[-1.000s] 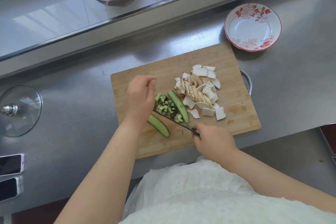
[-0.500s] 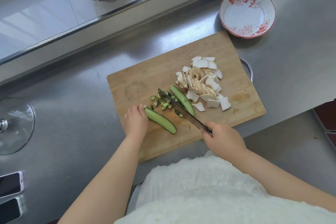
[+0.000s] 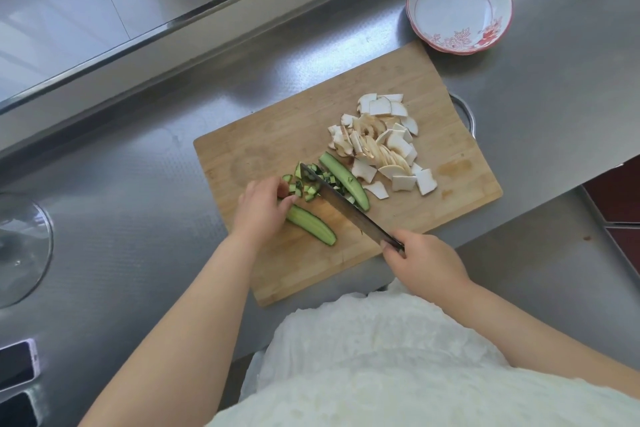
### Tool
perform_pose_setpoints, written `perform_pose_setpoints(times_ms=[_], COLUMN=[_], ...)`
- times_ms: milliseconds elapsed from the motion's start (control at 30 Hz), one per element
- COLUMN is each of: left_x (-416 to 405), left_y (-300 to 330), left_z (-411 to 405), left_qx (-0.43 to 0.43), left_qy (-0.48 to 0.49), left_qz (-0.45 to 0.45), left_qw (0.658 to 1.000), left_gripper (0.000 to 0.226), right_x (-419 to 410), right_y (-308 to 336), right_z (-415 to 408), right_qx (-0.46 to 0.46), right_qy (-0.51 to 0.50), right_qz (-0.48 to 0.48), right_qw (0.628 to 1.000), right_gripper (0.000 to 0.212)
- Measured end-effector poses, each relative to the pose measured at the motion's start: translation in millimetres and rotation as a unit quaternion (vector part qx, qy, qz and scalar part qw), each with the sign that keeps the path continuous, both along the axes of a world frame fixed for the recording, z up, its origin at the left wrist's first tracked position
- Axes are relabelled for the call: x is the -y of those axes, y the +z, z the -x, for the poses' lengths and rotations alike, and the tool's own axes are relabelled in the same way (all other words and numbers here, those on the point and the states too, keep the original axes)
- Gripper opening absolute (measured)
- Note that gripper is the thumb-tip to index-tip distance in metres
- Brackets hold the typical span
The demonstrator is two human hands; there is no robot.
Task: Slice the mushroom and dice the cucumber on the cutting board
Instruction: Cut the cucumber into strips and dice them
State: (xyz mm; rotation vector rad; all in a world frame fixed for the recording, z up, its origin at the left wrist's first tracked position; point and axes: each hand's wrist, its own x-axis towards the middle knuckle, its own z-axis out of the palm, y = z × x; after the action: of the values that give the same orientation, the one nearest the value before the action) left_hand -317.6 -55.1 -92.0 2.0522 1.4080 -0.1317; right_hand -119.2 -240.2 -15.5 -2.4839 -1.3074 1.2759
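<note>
L hand (image 3: 261, 206) fingers curled on cucumber strip (image 3: 311, 225) end on cutting board (image 3: 263, 149), R hand (image 3: 420, 262) grips knife (image 3: 346, 206) w/ blade over dice (image 3: 304, 187), mushroom slices (image 3: 384, 146) beyond.

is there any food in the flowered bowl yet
No, the flowered bowl sits bare beyond the cutting board, where the mushroom slices lie.

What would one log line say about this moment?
step: dicing cucumber | left hand: holds cucumber strip | right hand: grips knife | mushroom slices: piled on cutting board
</note>
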Motion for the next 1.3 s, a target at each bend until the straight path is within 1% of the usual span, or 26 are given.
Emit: perform_pose_setpoints(times_ms=[200,300,333,367,400,467,533,600,667,833,967,1100,1300], left_x=[1.0,6.2,10.0,15.2,21.0,34.4,48.1,58.9,63.9,63.0,62.5,65.3,67.2], left_y=[-1.9,0.5,1.3,2.8,2.9,-1.0,-11.7,-25.5,-35.1,-41.5,-45.3,-48.4,-45.5], left_z=[-11.5,-19.0,-17.9,-14.7,-9.2,5.0,15.7,20.0,20.0,15.9,18.3,20.0,17.8], left_qx=[-0.019,0.022,0.041,0.060,0.083,0.134,0.170,0.185,0.183,0.187,0.197,0.181,0.171], left_qy=[0.031,0.093,0.112,0.120,0.113,0.066,0.002,-0.059,-0.086,-0.079,-0.075,-0.070,-0.068], left_qz=[-0.003,0.021,0.012,-0.020,-0.075,-0.185,-0.239,-0.249,-0.255,-0.274,-0.285,-0.291,-0.302], left_qw=[0.999,0.995,0.993,0.991,0.987,0.971,0.956,0.949,0.946,0.940,0.935,0.937,0.935], left_gripper=[0.014,0.011,0.008,0.007,0.007,0.007,0.010,0.016,0.019,0.027,0.021,0.039,0.044], right_x=[3.2,4.1,3.8,2.7,1.3,-3.8,-10.2,-17.8,-25.0,-34.5,-34.2,-32.3,-31.6], right_y=[-2.0,-1.6,-1.2,-0.7,-0.6,-1.8,-5.2,-7.3,-7.7,-9.7,-12.6,-12.6,-15.4], right_z=[4.1,6.2,6.9,7.7,8.5,10.5,13.0,16.2,20.1,32.0,37.2,38.4,38.6], right_qx=[-0.002,-0.003,-0.003,-0.003,-0.003,0.002,0.013,0.031,0.044,0.056,0.049,0.057,0.053], right_qy=[0.007,0.007,0.006,0.006,0.007,0.021,0.047,0.071,0.099,0.152,0.154,0.172,0.170], right_qz=[0.009,0.010,0.011,0.012,0.014,0.022,0.027,0.022,0.009,-0.026,-0.028,-0.023,-0.028], right_qw=[1.000,1.000,1.000,1.000,1.000,1.000,0.998,0.997,0.994,0.986,0.986,0.983,0.984], right_gripper=[0.017,0.017,0.018,0.019,0.020,0.025,0.027,0.025,0.025,0.028,0.026,0.025,0.026])
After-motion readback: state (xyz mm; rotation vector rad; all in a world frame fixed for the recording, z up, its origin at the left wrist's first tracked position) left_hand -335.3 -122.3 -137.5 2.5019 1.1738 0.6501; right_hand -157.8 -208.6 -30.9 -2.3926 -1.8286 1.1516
